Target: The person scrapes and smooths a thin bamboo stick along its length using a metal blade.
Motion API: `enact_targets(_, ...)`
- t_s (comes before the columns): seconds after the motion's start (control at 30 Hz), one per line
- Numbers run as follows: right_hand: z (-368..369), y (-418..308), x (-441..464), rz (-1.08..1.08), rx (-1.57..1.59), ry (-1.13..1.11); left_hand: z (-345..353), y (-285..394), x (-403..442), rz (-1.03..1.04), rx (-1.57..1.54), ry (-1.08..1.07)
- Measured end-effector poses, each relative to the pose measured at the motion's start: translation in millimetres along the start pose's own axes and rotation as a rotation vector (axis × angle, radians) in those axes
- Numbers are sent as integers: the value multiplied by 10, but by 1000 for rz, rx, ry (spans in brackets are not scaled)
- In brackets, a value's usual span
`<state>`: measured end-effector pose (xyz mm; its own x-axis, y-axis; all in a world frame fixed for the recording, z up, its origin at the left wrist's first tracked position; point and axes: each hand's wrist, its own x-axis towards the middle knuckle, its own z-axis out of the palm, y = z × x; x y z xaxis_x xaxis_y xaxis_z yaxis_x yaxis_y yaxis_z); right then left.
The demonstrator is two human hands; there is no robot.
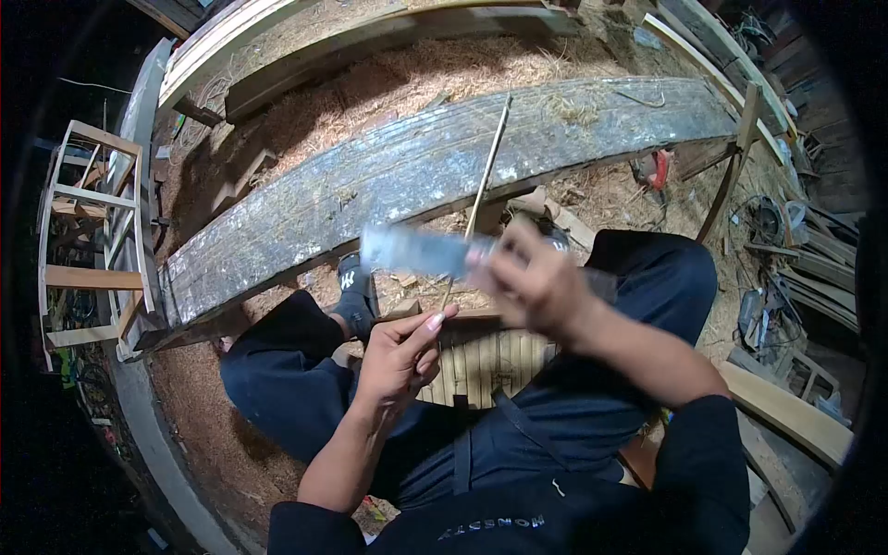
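Observation:
A thin wooden stick (492, 157) is pinched near its lower end between the thumb and fingers of my left hand (400, 361). From there it slants up and away, passing over the long paint-spotted plank (370, 190). My right hand (539, 285), smeared by motion, is closed round a broad-bladed knife (412, 254). The blurred blade points left and crosses the stick in view, a little above my left hand. Whether blade and stick touch, I cannot tell. Most of the knife's handle is hidden in my fist.
A slatted seat (476, 365) lies between my bent legs. Shavings cover the floor (370, 79). A wooden frame (92, 231) stands at left; a red-handled tool (658, 171) lies beyond the plank's right part. Boards (786, 407) and cables crowd the right.

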<state>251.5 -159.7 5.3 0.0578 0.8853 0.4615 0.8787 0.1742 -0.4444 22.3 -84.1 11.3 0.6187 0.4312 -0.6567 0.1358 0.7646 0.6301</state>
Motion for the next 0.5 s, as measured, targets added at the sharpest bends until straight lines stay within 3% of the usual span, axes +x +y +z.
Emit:
enact_targets(0.07,42,-82,-22,-27,60,0,-49,-12,51,11,-1,-10)
enact_targets(0.13,13,136,86,69,-95,47,-79,-19,29,5,-32,-39)
enact_targets(0.17,-73,239,174,238,-120,-23,-77,-30,16,0,-26,-37)
enact_targets(0.23,-81,287,225,239,-152,37,-31,-47,24,6,-20,-43)
enact_targets(0.33,-23,-2,47,44,-29,-54,-2,16,-12,-6,-2,-7)
enact_targets(0.37,10,-79,29,-11,89,37,-19,29,-19,-20,18,8)
enact_targets(0.47,-66,260,191,197,-164,67,-71,-32,-22,-11,-11,-12)
enact_targets(0.5,-152,428,259,320,-114,63,-59,-27,-13,0,-27,-43)
